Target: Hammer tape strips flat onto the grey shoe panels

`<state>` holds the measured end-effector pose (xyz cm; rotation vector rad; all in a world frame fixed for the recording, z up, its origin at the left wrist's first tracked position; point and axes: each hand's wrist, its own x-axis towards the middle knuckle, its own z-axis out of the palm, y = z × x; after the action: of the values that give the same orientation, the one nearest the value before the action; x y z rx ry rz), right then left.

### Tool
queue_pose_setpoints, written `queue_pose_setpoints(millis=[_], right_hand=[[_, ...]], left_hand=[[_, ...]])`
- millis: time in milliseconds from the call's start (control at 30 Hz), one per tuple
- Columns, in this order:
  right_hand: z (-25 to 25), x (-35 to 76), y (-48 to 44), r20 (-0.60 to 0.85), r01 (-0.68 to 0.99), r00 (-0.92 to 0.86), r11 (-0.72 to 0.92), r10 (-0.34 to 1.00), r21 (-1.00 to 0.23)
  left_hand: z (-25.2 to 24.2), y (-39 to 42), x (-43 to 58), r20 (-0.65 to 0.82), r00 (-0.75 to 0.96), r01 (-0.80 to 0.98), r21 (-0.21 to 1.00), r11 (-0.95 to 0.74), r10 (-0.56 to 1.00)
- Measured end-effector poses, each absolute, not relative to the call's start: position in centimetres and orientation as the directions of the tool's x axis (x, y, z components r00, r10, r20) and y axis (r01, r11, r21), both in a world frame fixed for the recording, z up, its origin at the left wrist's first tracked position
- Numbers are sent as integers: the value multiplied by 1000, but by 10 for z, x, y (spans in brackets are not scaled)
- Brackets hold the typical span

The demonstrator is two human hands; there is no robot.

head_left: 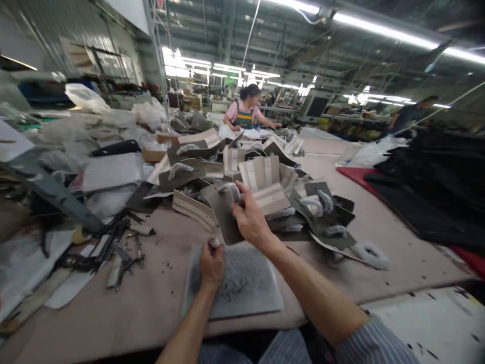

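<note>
At the upper left of the frame, clear plastic bags (85, 96) and pale sheets are heaped along the far edge of the desk (125, 308). Below them, at the left centre, lies a scatter of dark hand tools (115, 250) on the bare brown surface. In the lower middle, a grey pad (261, 298) lies flat near the desk's front edge, with a patch of dark fluff (238, 273) across its top. The left hand (212, 264) rests on the pad's upper left part, its grip closed in a fist round a small stub (214, 243) whose pale tip shows above the fingers; what the stub is cannot be told. Just to the right and a little higher, the right hand (250, 220) has its grip closed on a grey card piece (223, 215), held tilted above the pad's far edge, with a pale tuft at the top by the fingertips. Behind both hands, at the centre of the frame, is a loose pile of grey and beige card pieces (261, 174). Beyond the pile, at the upper middle, a co-worker (245, 110) leans over the far end of the desk. To the right of the pile, a white loop (372, 254) lies on the desk. At the right edge, black fabric (435, 187) is heaped over a red mat (354, 174).
</note>
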<state>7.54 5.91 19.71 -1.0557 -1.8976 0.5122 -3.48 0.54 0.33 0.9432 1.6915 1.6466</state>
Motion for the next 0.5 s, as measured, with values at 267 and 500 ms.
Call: queue_pose_setpoints(millis=[267,500], right_hand=[[24,116,-101,270,468,5,236,963,-851],[23,116,-97,191,472,-123,227,974,-852]], left_hand=[[5,-12,-44,68,-642,44,998,-51,764],[29,13,-29,64,-322,-28,997,-77,945]])
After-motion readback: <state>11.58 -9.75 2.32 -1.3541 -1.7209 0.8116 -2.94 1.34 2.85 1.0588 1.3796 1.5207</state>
